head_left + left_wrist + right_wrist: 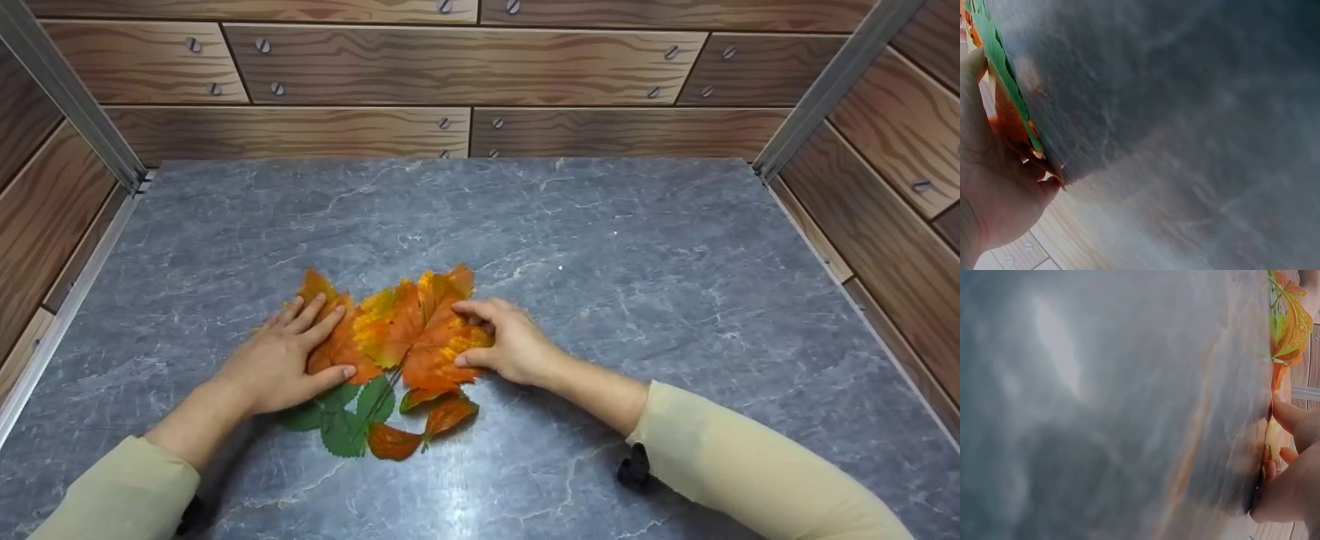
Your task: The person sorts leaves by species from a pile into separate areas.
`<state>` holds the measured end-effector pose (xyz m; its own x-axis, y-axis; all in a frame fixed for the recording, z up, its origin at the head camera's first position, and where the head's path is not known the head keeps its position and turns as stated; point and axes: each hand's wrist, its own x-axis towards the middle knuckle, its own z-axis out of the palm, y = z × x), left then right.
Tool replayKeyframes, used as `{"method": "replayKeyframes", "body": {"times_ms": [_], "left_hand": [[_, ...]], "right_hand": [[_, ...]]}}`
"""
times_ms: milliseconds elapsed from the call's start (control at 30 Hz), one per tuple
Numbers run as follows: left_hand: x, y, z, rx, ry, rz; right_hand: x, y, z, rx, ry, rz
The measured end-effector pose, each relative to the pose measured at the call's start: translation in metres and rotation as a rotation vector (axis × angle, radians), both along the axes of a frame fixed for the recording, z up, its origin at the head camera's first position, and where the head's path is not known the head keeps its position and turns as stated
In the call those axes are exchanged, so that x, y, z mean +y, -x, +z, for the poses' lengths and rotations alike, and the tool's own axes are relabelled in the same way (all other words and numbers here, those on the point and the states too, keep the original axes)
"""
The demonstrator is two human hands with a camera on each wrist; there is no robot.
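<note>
A bunch of leaves lies on the marbled grey tabletop (645, 300). My left hand (281, 364) rests flat on an orange leaf (341, 349), its fingers spread and its thumb near the green leaves (343, 433). Beside it spreads a larger orange-yellow leaf (420, 322) with a dark stem. At that leaf's right edge is my right hand (517, 345), thumb and index fingertip apart and touching its surface; the other fingers are partly hidden. Curled red-brown leaves (394, 442) lie nearer me. The left wrist view shows a green leaf (1002, 62) by the thumb.
Wood-plank-patterned walls (465, 64) enclose the back and sides of the table. Metal posts (82, 97) stand at the back corners. A small white speck (560, 268) lies beyond the right hand.
</note>
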<state>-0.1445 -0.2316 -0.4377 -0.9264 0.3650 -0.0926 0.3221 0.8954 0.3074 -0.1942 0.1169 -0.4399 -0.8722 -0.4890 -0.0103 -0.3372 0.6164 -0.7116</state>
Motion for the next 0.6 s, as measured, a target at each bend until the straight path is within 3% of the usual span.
{"method": "replayKeyframes", "body": {"times_ms": [233, 600], "left_hand": [[-0.0004, -0.0005, -0.0001, -0.003, -0.004, 0.003], [0.0007, -0.0002, -0.0011, -0.003, 0.006, 0.000]], "right_hand": [[0.0006, -0.0003, 0.0004, -0.003, 0.001, -0.019], [0.0020, -0.0002, 0.0030, -0.040, 0.089, -0.045]]}}
